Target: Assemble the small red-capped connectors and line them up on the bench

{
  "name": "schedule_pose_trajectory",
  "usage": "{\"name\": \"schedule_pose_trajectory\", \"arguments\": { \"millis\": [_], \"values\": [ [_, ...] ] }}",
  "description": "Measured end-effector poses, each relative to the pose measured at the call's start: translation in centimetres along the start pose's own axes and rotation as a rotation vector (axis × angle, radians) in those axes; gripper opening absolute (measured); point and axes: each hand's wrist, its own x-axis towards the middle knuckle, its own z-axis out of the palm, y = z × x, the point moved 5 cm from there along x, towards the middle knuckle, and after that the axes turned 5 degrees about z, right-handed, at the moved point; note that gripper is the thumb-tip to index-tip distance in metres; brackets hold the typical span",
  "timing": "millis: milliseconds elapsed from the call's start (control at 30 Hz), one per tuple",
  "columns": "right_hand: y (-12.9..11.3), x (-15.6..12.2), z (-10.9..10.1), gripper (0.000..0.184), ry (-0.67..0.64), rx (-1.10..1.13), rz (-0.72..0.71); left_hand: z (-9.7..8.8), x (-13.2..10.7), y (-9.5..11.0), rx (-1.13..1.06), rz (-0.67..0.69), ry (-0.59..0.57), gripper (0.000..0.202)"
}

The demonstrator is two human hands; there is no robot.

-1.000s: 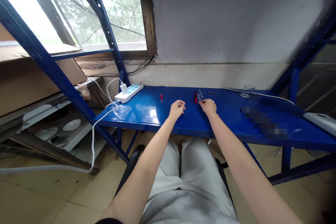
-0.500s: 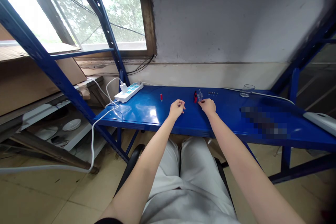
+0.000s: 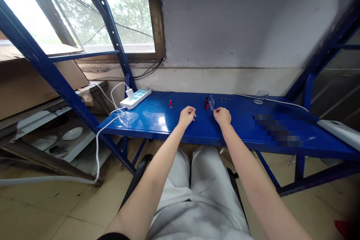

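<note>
My left hand [image 3: 187, 116] hovers over the blue table [image 3: 146, 117], its fingers curled together; whatever is in them, if anything, is hidden. To its right, my right hand [image 3: 222, 116] has its thumb and finger pinched just beside a small cluster of clear tubes [image 3: 212, 104]. I cannot make out what that pinch holds. Red and black caps [image 3: 207, 103] stand against the left side of the tubes. Further left stands a single small tube with a red top [image 3: 170, 104]. Behind my right hand is a row of several tiny parts [image 3: 225, 100].
A white power strip [image 3: 135, 98] with a plug and cable lies at the table's left end. A clear glass [image 3: 260, 96] stands at the back right. A blurred dark object [image 3: 277, 129] and a white device [image 3: 339, 132] lie on the right. Blue posts [image 3: 111, 22] frame the table.
My right hand has drawn back slightly from the clear tubes, its fingers still pinched. The left hand stays curled in nearly the same place. The whole view has shifted a little.
</note>
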Motion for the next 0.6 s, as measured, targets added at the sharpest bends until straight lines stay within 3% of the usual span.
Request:
{"name": "schedule_pose_trajectory", "arguments": {
  "millis": [100, 333, 400, 533, 600],
  "values": [
    [0.0, -0.2, -0.3, 0.024, 0.02, 0.073, -0.008, 0.2, 0.0, 0.0, -0.01, -0.002, -0.009, 0.013],
    [-1.1, -0.6, -0.2, 0.025, 0.011, 0.187, -0.212, 0.3, 0.2, 0.5, 0.02, 0.108, -0.039, 0.018],
    [-1.2, -0.7, -0.2, 0.026, 0.024, 0.2, -0.242, -1.4, 1.0, 1.3, 0.107, 0.18, 0.023, 0.016],
    [-1.2, -0.9, -0.5, 0.026, 0.083, 0.205, -0.251, -7.5, 3.1, 3.3, 0.366, 0.266, 0.329, 0.021],
    [-1.3, -0.9, -0.6, 0.027, 0.106, 0.208, -0.249, -10.1, 4.0, 4.1, 0.516, 0.276, 0.403, 0.024]
  ]
}}
